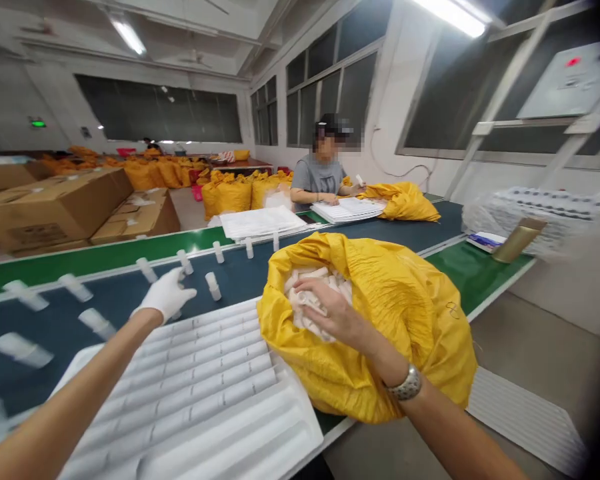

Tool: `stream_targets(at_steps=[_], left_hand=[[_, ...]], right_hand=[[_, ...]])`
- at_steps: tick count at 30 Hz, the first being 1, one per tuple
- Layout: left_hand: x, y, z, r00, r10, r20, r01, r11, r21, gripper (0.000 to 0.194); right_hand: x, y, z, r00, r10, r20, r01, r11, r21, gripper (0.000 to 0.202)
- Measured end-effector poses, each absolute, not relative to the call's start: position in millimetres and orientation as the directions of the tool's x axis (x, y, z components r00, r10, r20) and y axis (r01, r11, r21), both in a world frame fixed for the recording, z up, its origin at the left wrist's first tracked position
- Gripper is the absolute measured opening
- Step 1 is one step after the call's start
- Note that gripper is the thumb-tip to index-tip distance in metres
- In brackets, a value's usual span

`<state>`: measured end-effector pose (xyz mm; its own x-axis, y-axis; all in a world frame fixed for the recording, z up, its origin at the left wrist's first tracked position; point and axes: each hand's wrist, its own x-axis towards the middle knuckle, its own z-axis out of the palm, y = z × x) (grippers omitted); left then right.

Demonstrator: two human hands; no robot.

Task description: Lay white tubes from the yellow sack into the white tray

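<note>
My left hand (166, 295), in a white glove, is over the dark conveyor belt with thumb and fingers apart. Close by its fingertips stands a small white plastic tube (185, 261), and another piece is partly hidden under the hand. My right hand (327, 307), bare with a metal watch band at the wrist, reaches into the mouth of a yellow woven sack (405, 293). Its fingers are spread among loose white tubes (300, 320) inside. Below my left arm lies a white ribbed tray (280, 427) filled with rows of printed white tubes (200, 380).
Several white tubes (213, 285) stand or lean along the belt (115, 283). Across it a person (320, 173) works beside another yellow sack (410, 201) and trays. Cardboard boxes (55, 207) are at left. A gold box (520, 240) rests on the right green ledge.
</note>
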<state>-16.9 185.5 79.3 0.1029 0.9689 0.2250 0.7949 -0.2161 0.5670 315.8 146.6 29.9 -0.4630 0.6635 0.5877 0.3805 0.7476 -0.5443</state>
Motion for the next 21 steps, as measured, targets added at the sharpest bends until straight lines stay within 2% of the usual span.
stream_targets(at_steps=[3,5,8,10,12,15,17,19,21], left_hand=[[-61.7,122.0,72.4,-0.047,0.981,0.187,0.798,-0.075,0.598,0.050],[-82.6,66.6,59.2,-0.030,0.987,0.159,0.822,-0.067,0.566,0.039],[-95.5,-5.9,28.6,0.123,0.983,0.135,0.903,-0.167,0.396,0.020],[-96.6,-33.5,6.4,0.183,0.977,0.109,0.939,-0.207,0.275,0.023],[-93.9,-42.8,-10.4,0.176,0.980,0.092,0.958,-0.192,0.212,0.029],[-85.3,-36.5,-21.1,0.092,0.992,0.091,0.978,-0.107,0.181,0.022],[-81.1,-29.4,-22.6,0.054,0.995,0.085,0.981,-0.069,0.184,0.015],[-80.7,-24.2,-23.0,0.035,0.997,0.072,0.977,-0.050,0.209,0.017],[-82.5,-21.2,-22.4,0.028,0.997,0.076,0.968,-0.046,0.247,0.020]], right_hand=[[319.5,125.8,31.5,-0.412,0.695,0.589,0.298,0.714,-0.634,0.026],[318.6,117.2,27.4,-0.415,0.723,0.553,0.257,0.676,-0.691,0.028],[306.3,109.4,18.0,-0.540,0.729,0.420,0.256,0.618,-0.744,0.033],[290.9,103.7,13.8,-0.608,0.707,0.362,0.301,0.627,-0.718,0.033],[273.3,97.7,12.8,-0.636,0.680,0.365,0.346,0.673,-0.654,0.031],[250.5,89.1,15.4,-0.678,0.624,0.389,0.344,0.737,-0.582,0.031],[239.7,84.0,16.4,-0.735,0.560,0.382,0.293,0.770,-0.566,0.027],[231.6,79.8,14.5,-0.774,0.510,0.377,0.244,0.788,-0.565,0.027],[224.6,76.8,9.5,-0.766,0.512,0.387,0.222,0.777,-0.588,0.029]])
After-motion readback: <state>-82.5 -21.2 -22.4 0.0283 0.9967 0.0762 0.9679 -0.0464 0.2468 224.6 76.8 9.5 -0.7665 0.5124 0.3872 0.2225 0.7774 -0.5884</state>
